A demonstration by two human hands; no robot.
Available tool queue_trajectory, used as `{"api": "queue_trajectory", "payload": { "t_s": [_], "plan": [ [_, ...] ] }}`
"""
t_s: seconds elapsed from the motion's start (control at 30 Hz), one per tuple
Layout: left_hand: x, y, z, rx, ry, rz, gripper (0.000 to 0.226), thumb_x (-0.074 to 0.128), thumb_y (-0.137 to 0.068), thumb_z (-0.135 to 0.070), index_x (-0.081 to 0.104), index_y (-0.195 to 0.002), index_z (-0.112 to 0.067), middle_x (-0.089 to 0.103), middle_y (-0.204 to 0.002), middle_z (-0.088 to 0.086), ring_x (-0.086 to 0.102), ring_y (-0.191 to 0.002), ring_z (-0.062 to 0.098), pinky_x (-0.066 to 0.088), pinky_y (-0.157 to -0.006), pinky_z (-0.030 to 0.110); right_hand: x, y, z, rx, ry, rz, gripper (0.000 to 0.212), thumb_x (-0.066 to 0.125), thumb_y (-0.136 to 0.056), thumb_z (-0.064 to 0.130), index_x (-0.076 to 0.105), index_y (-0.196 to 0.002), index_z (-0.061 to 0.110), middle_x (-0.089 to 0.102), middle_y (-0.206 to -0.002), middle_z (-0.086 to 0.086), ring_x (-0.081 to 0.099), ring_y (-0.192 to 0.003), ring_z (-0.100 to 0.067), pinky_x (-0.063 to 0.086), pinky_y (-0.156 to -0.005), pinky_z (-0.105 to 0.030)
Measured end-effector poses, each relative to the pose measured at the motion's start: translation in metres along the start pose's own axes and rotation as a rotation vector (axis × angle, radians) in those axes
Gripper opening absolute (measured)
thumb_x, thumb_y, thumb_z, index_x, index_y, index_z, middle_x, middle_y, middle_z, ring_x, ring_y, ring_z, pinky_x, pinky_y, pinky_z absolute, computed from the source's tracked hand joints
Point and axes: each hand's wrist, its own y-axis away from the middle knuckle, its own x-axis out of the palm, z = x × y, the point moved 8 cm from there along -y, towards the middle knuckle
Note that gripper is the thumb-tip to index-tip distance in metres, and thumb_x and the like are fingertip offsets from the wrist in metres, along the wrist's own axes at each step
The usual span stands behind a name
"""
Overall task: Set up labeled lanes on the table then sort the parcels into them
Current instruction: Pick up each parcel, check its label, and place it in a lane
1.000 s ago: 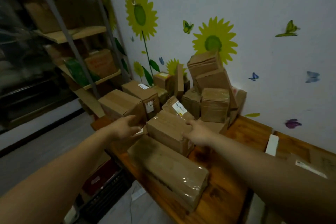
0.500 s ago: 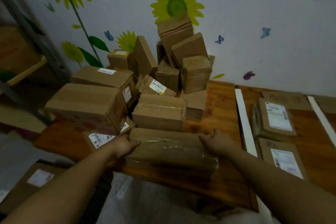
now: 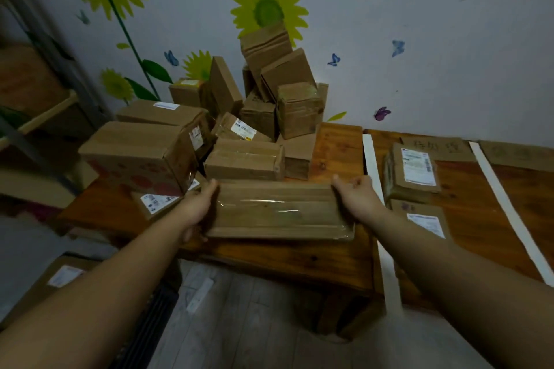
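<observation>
A long flat cardboard parcel [image 3: 278, 210] wrapped in clear tape lies near the front edge of the wooden table [image 3: 335, 260]. My left hand [image 3: 198, 207] grips its left end and my right hand [image 3: 356, 195] grips its right end. Behind it rises a heap of brown parcels [image 3: 263, 105] against the wall. To the right, two white tape strips [image 3: 371, 165] [image 3: 503, 207] mark a lane that holds two labelled parcels [image 3: 413, 171] [image 3: 422, 219]. A cardboard sign with handwriting [image 3: 434, 145] lies at the lane's far end.
A large box with red print [image 3: 138, 156] sits at the table's left corner, over a flat labelled parcel [image 3: 156, 202]. Metal shelving [image 3: 36, 93] stands at the left. On the floor below lies a labelled box [image 3: 60, 275]. Another cardboard sign [image 3: 518, 154] lies at the far right.
The view has swung right and down over the table. Both hands moved from the smaller box in the pile to the ends of the long parcel and now grip it.
</observation>
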Motion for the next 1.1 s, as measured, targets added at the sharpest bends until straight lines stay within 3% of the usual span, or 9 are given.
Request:
{"api": "queue_trajectory", "payload": {
  "t_s": [0.07,0.2,0.4,0.57,0.67,0.73,0.87,0.97,1.1],
  "plan": [
    [0.004,0.015,-0.005,0.032,0.124,-0.037,0.062,0.037,-0.093,-0.058,0.036,-0.14,-0.018,0.045,-0.139,0.012,0.042,-0.127,0.035,0.042,-0.095,0.048,-0.022,0.007,0.005,-0.06,-0.026,-0.083,0.049,0.05,-0.092,0.052,0.04,-0.122,0.015,0.053,-0.108,-0.003,0.053,-0.105,-0.024,0.045,-0.096,-0.044],
    [0.019,0.055,-0.008,0.1,0.247,-0.099,0.05,0.05,-0.093,-0.044,0.04,-0.134,-0.018,0.051,-0.122,0.01,0.051,-0.107,0.032,0.049,-0.089,0.053,-0.063,0.037,0.006,-0.157,-0.055,-0.181,0.02,0.055,-0.093,0.033,0.042,-0.103,0.021,0.052,-0.099,-0.003,0.054,-0.093,-0.024,0.049,-0.086,-0.043],
    [0.033,0.102,-0.018,0.201,0.288,0.025,0.032,0.051,-0.096,-0.031,0.049,-0.127,-0.024,0.053,-0.116,0.009,0.055,-0.096,0.028,0.054,-0.072,0.043,-0.097,0.082,0.006,-0.184,-0.157,-0.12,0.055,0.056,-0.095,0.021,0.03,-0.143,0.023,0.05,-0.123,-0.004,0.055,-0.106,-0.024,0.053,-0.09,-0.042],
    [0.029,0.124,-0.043,0.295,0.36,0.104,0.034,0.045,-0.095,-0.044,0.052,-0.122,-0.025,0.059,-0.114,0.011,0.058,-0.101,0.032,0.052,-0.077,0.045,-0.122,0.117,0.017,-0.218,-0.256,-0.198,0.042,0.057,-0.09,0.002,0.042,-0.123,0.021,0.057,-0.114,-0.006,0.06,-0.1,-0.025,0.054,-0.073,-0.035],
    [0.024,0.133,-0.048,0.275,0.364,0.142,0.035,0.044,-0.096,-0.047,0.055,-0.118,-0.022,0.062,-0.109,0.014,0.061,-0.099,0.034,0.051,-0.085,0.055,-0.131,0.133,0.021,-0.191,-0.386,-0.238,0.019,0.064,-0.089,0.021,0.048,-0.1,0.021,0.06,-0.108,-0.008,0.062,-0.097,-0.026,0.055,-0.084,-0.046],
    [0.015,0.137,-0.049,0.313,0.362,0.126,0.031,0.052,-0.095,-0.031,0.051,-0.123,-0.018,0.058,-0.113,0.016,0.059,-0.098,0.032,0.05,-0.088,0.055,-0.136,0.146,0.025,-0.186,-0.372,-0.297,0.026,0.06,-0.09,0.043,0.051,-0.095,0.019,0.06,-0.101,-0.007,0.059,-0.095,-0.025,0.052,-0.083,-0.044],
    [0.009,0.147,-0.044,0.371,0.417,0.199,0.05,0.052,-0.093,-0.006,0.041,-0.14,-0.019,0.054,-0.125,0.007,0.058,-0.104,0.027,0.048,-0.093,0.05,-0.132,0.17,0.021,-0.195,-0.281,-0.385,0.026,0.062,-0.091,0.023,0.051,-0.111,0.011,0.058,-0.108,-0.009,0.057,-0.091,-0.021,0.049,-0.071,-0.032],
    [0.004,0.152,-0.044,0.413,0.439,0.249,0.055,0.046,-0.091,0.007,0.04,-0.141,-0.013,0.059,-0.115,0.002,0.061,-0.093,0.022,0.048,-0.08,0.042,-0.121,0.187,0.012,-0.198,-0.319,-0.36,0.05,0.059,-0.089,0.002,0.044,-0.135,0.017,0.054,-0.12,-0.005,0.059,-0.102,-0.022,0.054,-0.074,-0.03],
    [0.001,0.157,-0.049,0.468,0.416,0.211,0.054,0.043,-0.087,0.015,0.044,-0.133,-0.011,0.054,-0.117,0.006,0.056,-0.085,0.018,0.046,-0.067,0.034,-0.118,0.214,0.012,-0.251,-0.355,-0.38,0.049,0.054,-0.089,-0.006,0.047,-0.133,0.015,0.06,-0.117,-0.004,0.062,-0.097,-0.018,0.056,-0.074,-0.03]
  ]
}}
